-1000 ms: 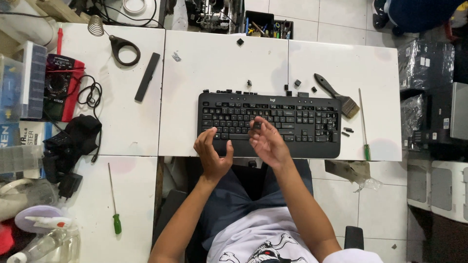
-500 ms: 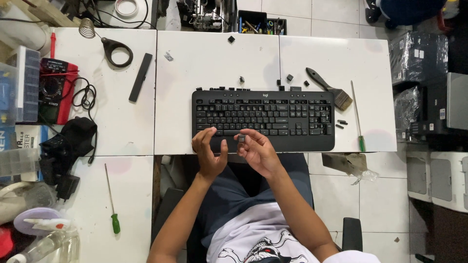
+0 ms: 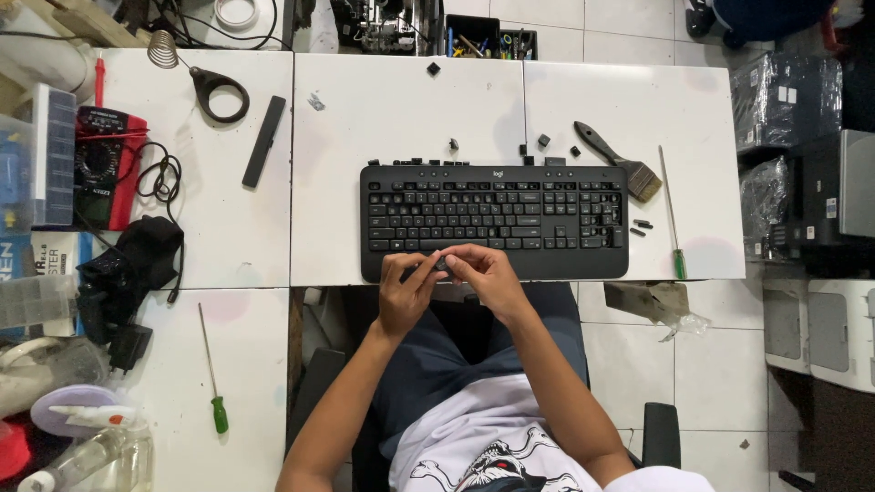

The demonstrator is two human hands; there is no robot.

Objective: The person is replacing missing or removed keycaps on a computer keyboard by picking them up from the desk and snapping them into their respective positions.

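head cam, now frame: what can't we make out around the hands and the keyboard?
- Small dark piece pinched between left hand and right hand: fingertips cover it, kind unclear.
- Front edge of the black full-size keyboard: hidden under both hands.
- Loose black bits behind it: too small to identify.
- Purple disc: cut off at left edge.

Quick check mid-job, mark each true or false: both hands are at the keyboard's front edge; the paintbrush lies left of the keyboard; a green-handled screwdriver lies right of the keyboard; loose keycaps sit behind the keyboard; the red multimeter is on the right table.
1. Both hands, left hand and right hand, meet at the front edge of the black computer keyboard: true.
2. The dark-handled paintbrush lies left of the keyboard: false, it is at its right rear corner.
3. A green-handled screwdriver lies right: true.
4. Small black loose keycaps sit behind it: true.
5. The red multimeter is on the right: false, far left.
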